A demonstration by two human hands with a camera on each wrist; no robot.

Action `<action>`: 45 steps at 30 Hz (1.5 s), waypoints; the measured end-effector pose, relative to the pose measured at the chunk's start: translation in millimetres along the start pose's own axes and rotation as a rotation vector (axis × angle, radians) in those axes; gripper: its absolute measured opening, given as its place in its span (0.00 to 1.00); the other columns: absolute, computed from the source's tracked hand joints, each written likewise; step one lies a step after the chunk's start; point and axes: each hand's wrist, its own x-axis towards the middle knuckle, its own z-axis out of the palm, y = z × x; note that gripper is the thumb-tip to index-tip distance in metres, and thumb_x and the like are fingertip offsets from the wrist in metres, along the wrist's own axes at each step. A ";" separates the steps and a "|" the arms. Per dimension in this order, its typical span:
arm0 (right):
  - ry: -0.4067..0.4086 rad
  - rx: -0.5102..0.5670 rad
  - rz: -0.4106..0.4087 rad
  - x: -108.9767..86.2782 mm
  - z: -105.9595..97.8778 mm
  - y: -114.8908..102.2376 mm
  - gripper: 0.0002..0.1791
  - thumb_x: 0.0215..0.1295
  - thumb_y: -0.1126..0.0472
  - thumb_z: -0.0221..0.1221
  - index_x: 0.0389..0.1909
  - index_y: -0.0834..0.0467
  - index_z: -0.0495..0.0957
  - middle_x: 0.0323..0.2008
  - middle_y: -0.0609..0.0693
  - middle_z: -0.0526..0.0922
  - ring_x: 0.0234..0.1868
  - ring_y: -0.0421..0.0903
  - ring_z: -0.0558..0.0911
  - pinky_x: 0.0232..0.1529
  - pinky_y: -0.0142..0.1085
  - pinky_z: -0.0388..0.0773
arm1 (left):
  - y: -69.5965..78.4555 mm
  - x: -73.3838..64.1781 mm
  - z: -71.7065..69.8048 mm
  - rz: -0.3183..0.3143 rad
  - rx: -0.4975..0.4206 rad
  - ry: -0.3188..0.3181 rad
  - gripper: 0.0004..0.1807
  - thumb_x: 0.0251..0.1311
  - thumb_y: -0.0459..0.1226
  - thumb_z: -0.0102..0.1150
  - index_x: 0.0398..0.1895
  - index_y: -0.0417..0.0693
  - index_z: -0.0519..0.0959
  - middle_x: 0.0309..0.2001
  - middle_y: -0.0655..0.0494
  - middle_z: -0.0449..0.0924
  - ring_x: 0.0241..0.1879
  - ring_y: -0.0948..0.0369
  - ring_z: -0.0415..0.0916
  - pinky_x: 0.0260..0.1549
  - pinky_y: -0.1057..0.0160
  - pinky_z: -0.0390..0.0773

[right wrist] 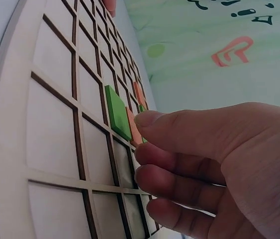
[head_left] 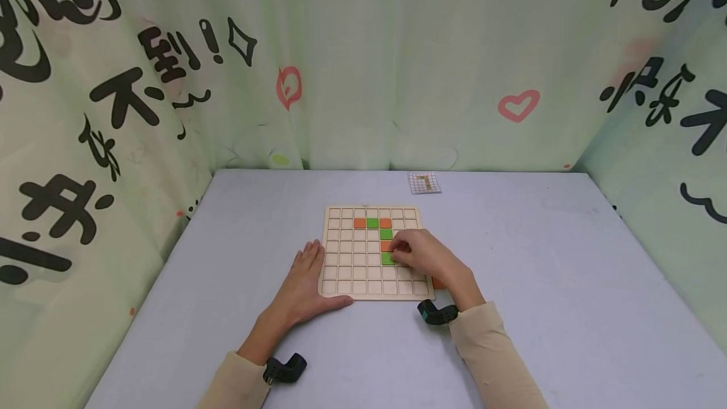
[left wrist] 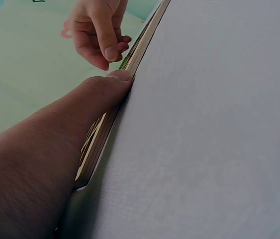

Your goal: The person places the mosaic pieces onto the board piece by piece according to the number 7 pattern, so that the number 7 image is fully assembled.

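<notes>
A wooden grid board [head_left: 344, 273] lies on the table. Orange and green square tiles sit in its cells, in a short row near the top that turns down a column. My left hand [head_left: 303, 286] rests at the board's left edge, fingers extended, thumb against the near edge. Over the column, my right hand [head_left: 426, 254] hovers with bent fingers beside the lowest green tile [right wrist: 117, 113]. In the right wrist view its thumb and fingers stand apart with nothing visible between them. Whether the thumb touches a tile is unclear.
A small card [head_left: 424, 183] with a printed grid and coloured pattern lies behind the board. Something orange [head_left: 438, 283] shows by the board's right edge, partly hidden by my right wrist. Printed curtains [head_left: 363, 81] surround the white table [head_left: 539, 238].
</notes>
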 end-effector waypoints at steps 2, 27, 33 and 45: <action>-0.004 0.008 0.003 -0.2 -0.9 0.2 0.05 0.67 0.61 0.64 0.41 0.56 0.84 0.35 0.45 0.84 0.35 0.40 0.79 0.41 0.35 0.79 | -0.4 0.1 0.0 0.003 0.000 0.003 0.67 0.45 0.69 0.66 0.78 0.35 0.52 0.80 0.39 0.47 0.81 0.47 0.42 0.80 0.46 0.47; -0.020 0.018 0.026 -5.6 -11.9 8.5 0.10 0.66 0.58 0.65 0.45 0.57 0.81 0.34 0.47 0.81 0.37 0.43 0.77 0.42 0.36 0.77 | -0.4 0.5 -0.2 0.006 0.004 0.011 0.68 0.45 0.69 0.67 0.78 0.34 0.52 0.80 0.39 0.48 0.81 0.46 0.42 0.80 0.46 0.47; -0.021 0.042 0.042 -6.1 -14.2 8.4 0.11 0.64 0.58 0.66 0.45 0.56 0.81 0.34 0.47 0.81 0.36 0.43 0.77 0.40 0.35 0.77 | -0.1 0.2 -0.9 0.005 0.008 0.009 0.68 0.45 0.69 0.66 0.78 0.34 0.52 0.80 0.39 0.48 0.81 0.46 0.42 0.80 0.46 0.47; -0.025 0.045 0.056 -7.5 -16.5 7.4 0.12 0.65 0.58 0.65 0.47 0.57 0.80 0.35 0.48 0.81 0.37 0.44 0.77 0.40 0.35 0.76 | -2.7 1.9 4.0 0.001 0.013 0.009 0.68 0.45 0.70 0.67 0.78 0.35 0.51 0.80 0.40 0.47 0.81 0.47 0.42 0.80 0.47 0.47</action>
